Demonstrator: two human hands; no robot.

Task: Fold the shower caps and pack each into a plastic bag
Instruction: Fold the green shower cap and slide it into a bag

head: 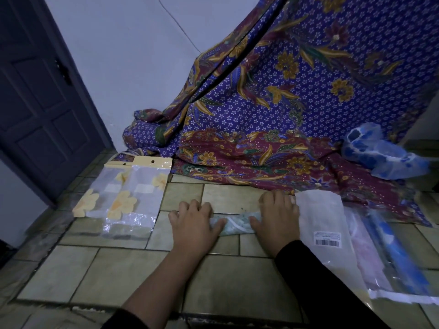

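Observation:
A pale green patterned shower cap (236, 224), folded into a narrow strip, lies on the tiled floor (123, 274) in front of me. My left hand (194, 222) presses flat on its left end and my right hand (276, 214) presses flat on its right end, fingers spread. A white plastic bag (323, 224) with a barcode label lies just right of my right hand. Further right are packed bags holding a pink cap (367, 255) and a blue cap (394, 248). A loose blue flowered shower cap (380, 155) sits at the far right.
Clear bags with yellow flower shower caps (126, 198) and a cream header card lie on the floor to the left. A purple and maroon batik cloth (273, 115) hangs and spreads behind. A dark door (35, 103) stands at left.

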